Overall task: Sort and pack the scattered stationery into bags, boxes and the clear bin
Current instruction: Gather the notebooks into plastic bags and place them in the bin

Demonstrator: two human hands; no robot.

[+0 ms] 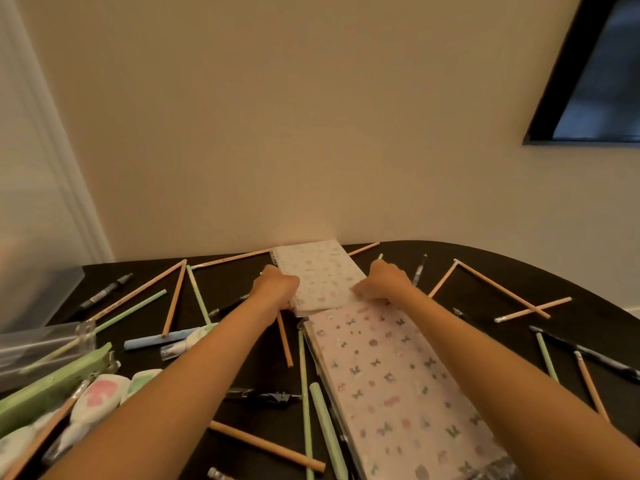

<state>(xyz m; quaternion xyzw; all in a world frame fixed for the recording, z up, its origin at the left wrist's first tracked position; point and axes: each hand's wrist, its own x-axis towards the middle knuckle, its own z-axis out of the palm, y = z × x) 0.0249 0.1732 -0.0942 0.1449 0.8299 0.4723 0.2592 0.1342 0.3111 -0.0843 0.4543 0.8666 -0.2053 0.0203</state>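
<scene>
The left hand [277, 287] and right hand [381, 282] are both curled, each gripping one side edge of the small patterned notebook [318, 271] at the far middle of the tabletop [225, 278]. Taking it from both sides probably lets the person square it or lift it flat out of the clutter. Its near end touches, or slightly overlaps, a longer patterned pack [391, 382] that runs back toward the camera; I cannot tell which lies on top. Pencils [266, 445] and pens [585, 351] lie crossed all round, some tucked under the pack and the forearms, so most of the sorting looks still to do. The clear bin [38, 282] stands at the left edge, cut off and blurred, with a clear box [38, 344] and a green case [52, 386] beside it, near enough to fill. The fingertips are hidden under the knuckles, and the notebook's binding is hard to make out.
</scene>
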